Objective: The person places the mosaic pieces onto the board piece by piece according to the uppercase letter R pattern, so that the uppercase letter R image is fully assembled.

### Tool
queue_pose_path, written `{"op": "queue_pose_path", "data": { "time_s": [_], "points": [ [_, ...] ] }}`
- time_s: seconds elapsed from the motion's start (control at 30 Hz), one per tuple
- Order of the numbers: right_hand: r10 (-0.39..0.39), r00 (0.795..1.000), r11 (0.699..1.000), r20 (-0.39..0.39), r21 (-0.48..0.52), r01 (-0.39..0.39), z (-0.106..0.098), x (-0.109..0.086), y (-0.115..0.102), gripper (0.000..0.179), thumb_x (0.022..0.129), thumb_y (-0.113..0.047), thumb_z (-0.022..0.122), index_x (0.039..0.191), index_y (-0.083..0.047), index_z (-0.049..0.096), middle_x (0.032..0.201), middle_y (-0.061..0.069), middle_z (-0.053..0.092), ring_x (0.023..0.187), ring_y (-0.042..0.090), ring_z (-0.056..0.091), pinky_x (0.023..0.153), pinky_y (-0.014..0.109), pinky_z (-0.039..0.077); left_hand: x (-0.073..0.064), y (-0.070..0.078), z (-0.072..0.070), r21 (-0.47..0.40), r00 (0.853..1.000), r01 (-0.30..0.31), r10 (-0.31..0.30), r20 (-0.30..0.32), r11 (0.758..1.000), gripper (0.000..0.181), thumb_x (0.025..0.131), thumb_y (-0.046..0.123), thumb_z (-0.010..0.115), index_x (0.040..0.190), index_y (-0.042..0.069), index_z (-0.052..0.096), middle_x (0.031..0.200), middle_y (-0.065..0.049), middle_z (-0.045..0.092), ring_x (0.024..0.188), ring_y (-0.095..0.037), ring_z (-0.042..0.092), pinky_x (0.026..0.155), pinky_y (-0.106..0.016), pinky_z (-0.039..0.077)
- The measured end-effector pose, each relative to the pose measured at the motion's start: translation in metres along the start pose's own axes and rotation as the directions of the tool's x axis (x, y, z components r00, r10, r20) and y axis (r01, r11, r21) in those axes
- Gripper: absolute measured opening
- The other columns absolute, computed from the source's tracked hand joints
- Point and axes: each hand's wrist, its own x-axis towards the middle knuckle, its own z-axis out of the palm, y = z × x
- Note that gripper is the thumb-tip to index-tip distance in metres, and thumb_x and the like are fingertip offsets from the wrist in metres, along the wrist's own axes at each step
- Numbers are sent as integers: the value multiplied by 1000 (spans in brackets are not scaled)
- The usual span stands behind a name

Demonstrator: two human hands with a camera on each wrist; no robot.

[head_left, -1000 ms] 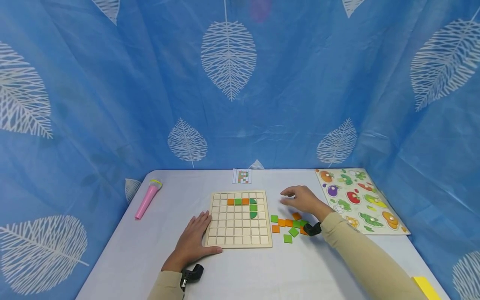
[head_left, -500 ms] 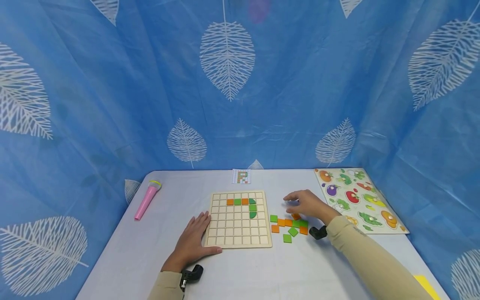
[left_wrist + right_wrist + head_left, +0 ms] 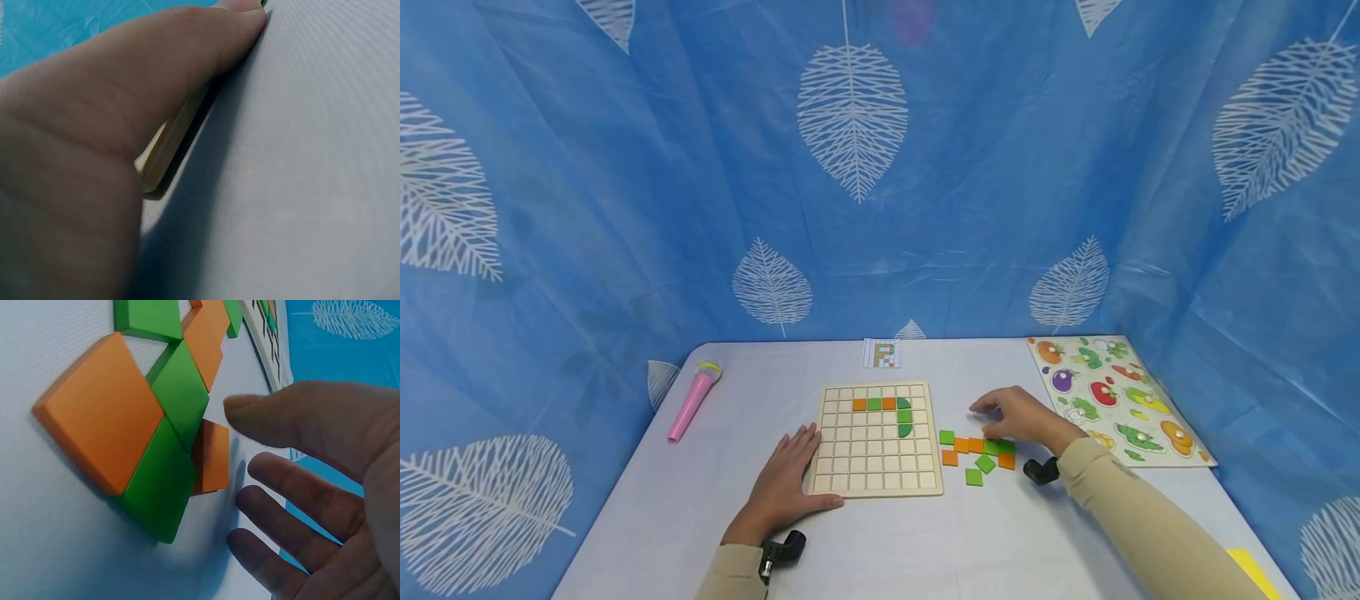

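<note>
My left hand rests at the left front corner of a wooden grid board, fingers along its left side and thumb by its front edge. A row on the board holds orange and green squares; at its right end, a green square sits between two rounded green pieces. Right of the board lie several loose square tiles. Over their far side hovers my right hand, thumb and fingers apart, holding nothing. Its thumb is near an orange tile that tilts against green ones in the right wrist view.
A small pattern card lies behind the board. At the left is a pink toy microphone. A vegetable puzzle board occupies the right back, and something yellow shows at the right front. A blue curtain surrounds the table.
My right hand has moved slightly right and nearer to me, down toward the loose tiles, its thumb now by the far orange one. The left hand stays on the board.
</note>
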Motion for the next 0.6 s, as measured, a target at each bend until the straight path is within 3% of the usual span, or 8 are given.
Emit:
{"op": "queue_pose_path", "data": {
  "time_s": [0.6],
  "points": [
    [-86, 996, 996, 33, -8, 87, -3, -5, 11, 29, 90, 7, 79, 110, -14, 79, 103, -7, 69, 96, 17, 63, 97, 45, 57, 1, 3, -2, 4, 1000, 3, -3, 0, 1000, 127, 71, 85, 74, 161, 2, 41, 167, -13, 35, 156, -31, 24, 127, -52, 15]
  ]
}}
